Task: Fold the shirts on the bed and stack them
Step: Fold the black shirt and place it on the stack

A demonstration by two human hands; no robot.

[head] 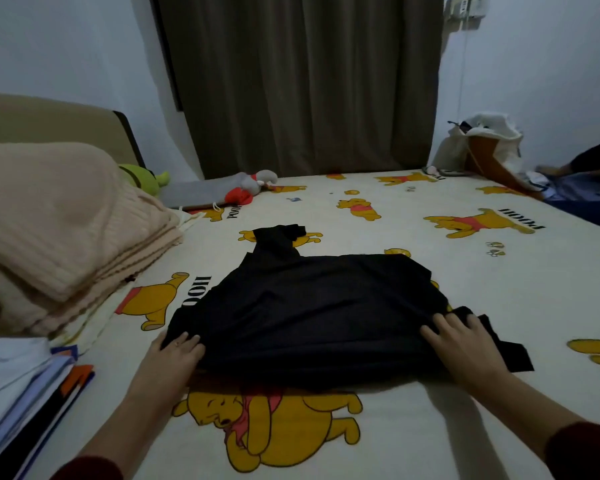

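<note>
Left hand (179, 351) and right hand (461, 344) flat on shirt (309, 306) — fingers (442, 322) straight, gripping nothing — bed (430, 427) underneath.

Matt black cloth, that shirt (305, 306), creasing softly on the smooth printed cotton-looking bed sheet (413, 427). Left of the shirt, a beige ribbed knit blanket (59, 230) is looking thick and fuzzy. Beyond the shirt, a heavy brown curtain (302, 81) is hanging in dull, matt folds.
</note>
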